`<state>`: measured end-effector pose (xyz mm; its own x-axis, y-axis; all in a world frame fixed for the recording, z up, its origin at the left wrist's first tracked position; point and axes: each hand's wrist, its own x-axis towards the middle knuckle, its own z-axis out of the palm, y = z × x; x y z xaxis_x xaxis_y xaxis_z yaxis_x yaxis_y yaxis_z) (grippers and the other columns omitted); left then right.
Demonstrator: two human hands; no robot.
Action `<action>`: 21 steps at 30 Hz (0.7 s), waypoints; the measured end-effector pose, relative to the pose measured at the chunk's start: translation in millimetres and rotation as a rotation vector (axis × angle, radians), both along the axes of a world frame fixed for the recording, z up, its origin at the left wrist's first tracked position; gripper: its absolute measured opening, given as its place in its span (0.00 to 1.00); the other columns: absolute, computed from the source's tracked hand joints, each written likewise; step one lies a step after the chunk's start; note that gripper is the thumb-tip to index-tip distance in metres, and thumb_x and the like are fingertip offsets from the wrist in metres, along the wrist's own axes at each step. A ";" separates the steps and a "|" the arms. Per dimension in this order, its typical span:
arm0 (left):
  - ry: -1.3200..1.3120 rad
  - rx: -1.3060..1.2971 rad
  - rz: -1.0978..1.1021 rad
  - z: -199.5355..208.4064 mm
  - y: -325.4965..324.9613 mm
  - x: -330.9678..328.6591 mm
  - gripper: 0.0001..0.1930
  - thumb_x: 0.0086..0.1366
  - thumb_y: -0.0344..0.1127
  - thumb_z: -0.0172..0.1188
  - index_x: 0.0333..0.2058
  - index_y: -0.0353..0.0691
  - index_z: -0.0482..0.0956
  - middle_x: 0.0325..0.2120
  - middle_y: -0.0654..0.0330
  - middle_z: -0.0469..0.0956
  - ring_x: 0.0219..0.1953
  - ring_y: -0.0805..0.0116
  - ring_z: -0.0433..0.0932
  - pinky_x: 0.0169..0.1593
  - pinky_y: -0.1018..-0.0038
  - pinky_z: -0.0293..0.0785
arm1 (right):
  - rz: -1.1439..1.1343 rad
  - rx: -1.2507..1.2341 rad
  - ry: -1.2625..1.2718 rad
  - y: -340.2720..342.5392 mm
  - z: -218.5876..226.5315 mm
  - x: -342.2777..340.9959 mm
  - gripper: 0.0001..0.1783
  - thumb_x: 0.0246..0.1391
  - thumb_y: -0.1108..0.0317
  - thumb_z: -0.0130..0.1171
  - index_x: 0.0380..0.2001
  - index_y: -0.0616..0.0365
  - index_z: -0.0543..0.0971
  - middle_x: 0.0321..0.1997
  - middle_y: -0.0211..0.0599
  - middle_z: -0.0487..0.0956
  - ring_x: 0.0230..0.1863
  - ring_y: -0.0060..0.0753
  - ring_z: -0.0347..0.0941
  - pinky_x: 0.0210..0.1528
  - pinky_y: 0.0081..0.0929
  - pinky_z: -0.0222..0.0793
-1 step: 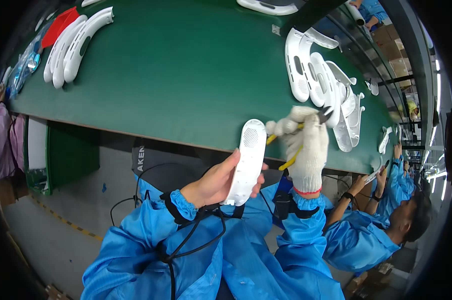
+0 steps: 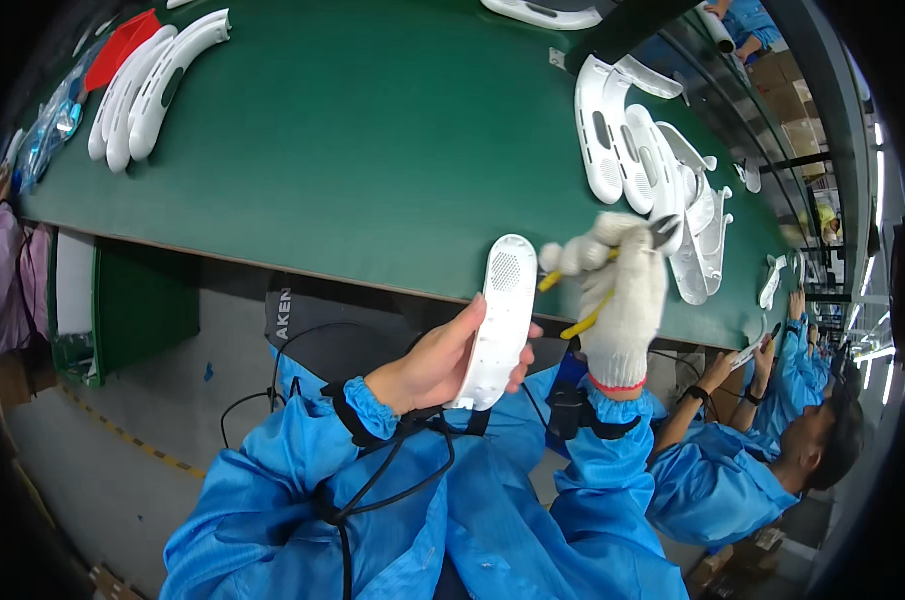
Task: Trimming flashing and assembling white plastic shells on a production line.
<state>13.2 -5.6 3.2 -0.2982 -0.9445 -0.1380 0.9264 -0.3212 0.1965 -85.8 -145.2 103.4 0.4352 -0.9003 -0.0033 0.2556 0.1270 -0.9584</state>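
Shell (image 2: 499,330), white: we judge it light, stiff, slick, best held by its long edges, where our left fingers (image 2: 518,376) pinch it; gloved right fingers (image 2: 576,256) clasp pliers (image 2: 588,318)

The right hand (image 2: 624,290) in its white knitted glove and the yellow-handled metal pliers (image 2: 586,319) sit slightly further right in the frame.

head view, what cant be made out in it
All in the head view:
Back of the held white part: turned away, toward the left hand.
Middle of the yellow-handled tool: covered by the gloved right hand's grip.
Lower pieces in the white pile: partly covered by others.
Top-centre white piece: partly cut off by the upper edge.
Co-worker's piece: too small for detail.
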 end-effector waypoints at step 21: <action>-0.080 0.018 0.129 -10.4 -3.3 -11.1 0.37 0.75 0.64 0.31 0.59 0.35 0.69 0.39 0.50 0.81 0.36 0.60 0.84 0.39 0.65 0.83 | 0.157 -0.129 0.013 21.9 -13.3 34.0 0.18 0.71 0.58 0.49 0.38 0.66 0.73 0.27 0.38 0.76 0.23 0.27 0.73 0.27 0.28 0.73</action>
